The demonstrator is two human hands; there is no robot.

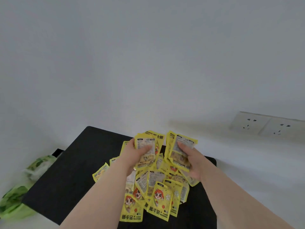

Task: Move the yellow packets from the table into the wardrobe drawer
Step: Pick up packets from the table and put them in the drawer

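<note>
Two fistfuls of yellow packets [159, 200] are held just above a black table [74, 162], where the rest of the heap lies in an overlapping sprawl. Your left hand [137, 155] grips one sheaf, its thumb curled across the top packet's printed back. Your right hand [189, 156] clutches a second sheaf just beside the first, and your fingers behind both bundles are hidden. How many packets each hand holds cannot be counted, since they fan and cover one another. Your forearms cross the heap and hide part of it, and one packet lies a little apart at the left edge of the pile. The nearest packets lie face up and read "HAND WARMER" under a cartoon figure, while the small print on the backs is too fine to read. The table's near edge is cut off by the frame. A green plastic bag [24, 187] left of the table is blurred, its contents unclear. Twin wall sockets [267, 125] sit at right, partly cropped.
</note>
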